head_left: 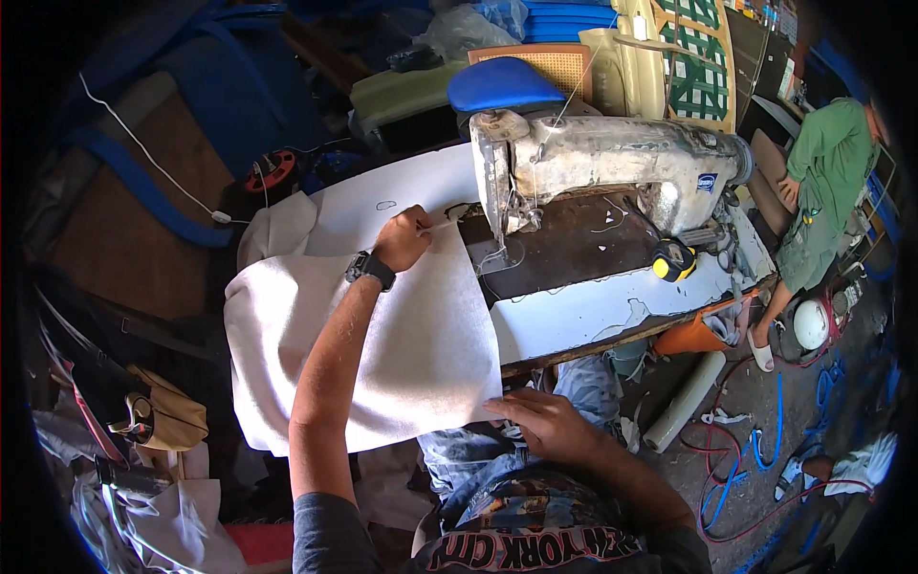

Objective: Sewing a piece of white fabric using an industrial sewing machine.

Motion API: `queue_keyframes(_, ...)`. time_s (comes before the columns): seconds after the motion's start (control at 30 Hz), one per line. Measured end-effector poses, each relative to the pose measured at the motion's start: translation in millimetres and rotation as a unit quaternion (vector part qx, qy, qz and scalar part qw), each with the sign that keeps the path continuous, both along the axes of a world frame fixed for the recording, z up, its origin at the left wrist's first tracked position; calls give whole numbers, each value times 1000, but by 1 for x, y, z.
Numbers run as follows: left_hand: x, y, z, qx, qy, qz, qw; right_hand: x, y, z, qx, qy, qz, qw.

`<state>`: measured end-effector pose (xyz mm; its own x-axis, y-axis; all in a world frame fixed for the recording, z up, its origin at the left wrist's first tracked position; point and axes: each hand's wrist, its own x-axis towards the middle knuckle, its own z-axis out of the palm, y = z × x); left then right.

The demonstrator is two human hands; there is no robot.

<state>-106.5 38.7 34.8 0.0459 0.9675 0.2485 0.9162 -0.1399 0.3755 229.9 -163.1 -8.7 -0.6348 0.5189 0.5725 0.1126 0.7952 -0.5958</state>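
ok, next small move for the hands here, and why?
Probably ease the white fabric slightly right, toward the needle end of the sewing machine. The left hand pinches its upper right corner, the right hand holds its lower right corner, and the edge between them lies just left of the needle end, apparently not under it.

White tabletop (564,320) — partly hidden under cloth (421,359), co-worker's head (873,122) — cut off

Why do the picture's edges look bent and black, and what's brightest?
Head view: the fisheye lens bends things toward the rim, with black corners outside its round image; head view: the white cloth and white tabletop look brightest, with grey shading on the cloth.
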Motion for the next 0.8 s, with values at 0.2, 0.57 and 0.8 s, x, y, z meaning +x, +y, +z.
queue_keyframes(0.2, 29, -67, 52, 28, -93, -76, 992, -15, 30, 25, 52, 59, 9, 997)
queue_keyframes(0.57, 58, -187, 73, 38, -177, -131, 975, -70, 67, 62, -181, 187, -16, 965)
queue_keyframes(0.8, 60, -199, 63, 38, -198, -96, 975, -88, 62, 36, -104, 288, -50, 951)
